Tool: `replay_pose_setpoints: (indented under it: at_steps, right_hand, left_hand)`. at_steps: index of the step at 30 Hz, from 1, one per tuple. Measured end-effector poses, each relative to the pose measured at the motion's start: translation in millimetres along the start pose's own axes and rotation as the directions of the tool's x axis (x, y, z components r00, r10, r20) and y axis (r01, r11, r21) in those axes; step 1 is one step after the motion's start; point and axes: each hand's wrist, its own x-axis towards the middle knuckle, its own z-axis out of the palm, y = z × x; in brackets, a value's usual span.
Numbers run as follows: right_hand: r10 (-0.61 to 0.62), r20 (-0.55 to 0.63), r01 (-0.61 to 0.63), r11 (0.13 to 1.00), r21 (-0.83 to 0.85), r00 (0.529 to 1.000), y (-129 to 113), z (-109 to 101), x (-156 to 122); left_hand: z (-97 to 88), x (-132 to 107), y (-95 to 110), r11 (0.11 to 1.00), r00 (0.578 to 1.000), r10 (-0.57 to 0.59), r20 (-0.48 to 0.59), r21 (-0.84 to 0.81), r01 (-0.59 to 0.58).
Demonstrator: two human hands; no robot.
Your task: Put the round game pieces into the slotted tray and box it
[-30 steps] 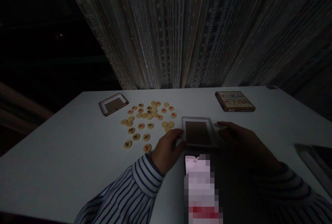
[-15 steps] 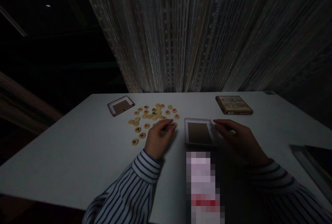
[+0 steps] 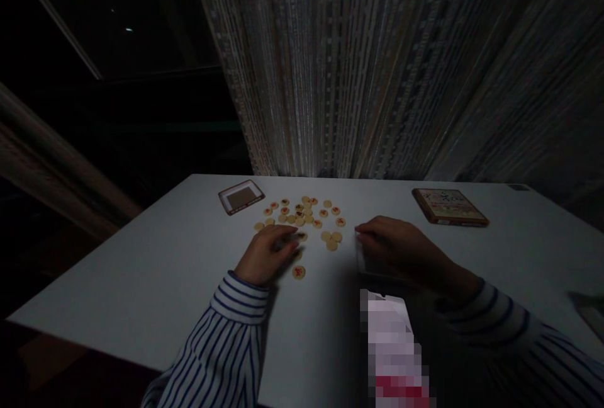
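My left hand is above the near left side of a spread of round wooden Chinese chess pieces, some with red or black characters. Its thumb and fingers curve with a gap between the tips, beside a dark-marked piece. A red-marked piece lies just right of the thumb. My right hand reaches across a shallow clear box and covers most of it. Its fingertips are pressed together at the box's far left corner; whatever they hold is hidden.
An open tray-like box lid lies at the back left of the white table. A printed box lies at the back right. A phone with a blurred screen is near the front. Curtains hang behind.
My left hand has moved left over the pieces, uncovering three pale pieces and a red-marked one. My right hand has moved left from beside the clear box to over it. The view has shifted.
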Motion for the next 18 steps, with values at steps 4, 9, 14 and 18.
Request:
replay_pose_setpoints:
  at_steps: [4, 9, 14, 18]
  right_hand:
    - [-0.06, 0.101, 0.064, 0.997, -0.033, 0.993, -13, 9, 17]
    - [-0.126, 0.22, 0.134, 0.991, -0.022, 0.967, -26, 23, 36]
    - [-0.13, 0.353, 0.155, 0.987, -0.045, 0.927, -31, 44, 50]
    - [-0.134, 0.424, 0.18, 0.981, -0.069, 0.896, -34, 61, 54]
  left_hand:
    - [-1.2, -5, -7, 0.999, 0.993, 0.025, 0.119, 0.018, -0.028]
    - [0.7, -7, -12, 0.997, 0.976, 0.014, 0.219, 0.077, -0.031]
    - [5.6, -9, -18, 0.989, 0.967, 0.005, 0.255, 0.139, -0.042]
    - [7.4, -11, -20, 0.984, 0.967, -0.048, 0.252, 0.176, 0.003]
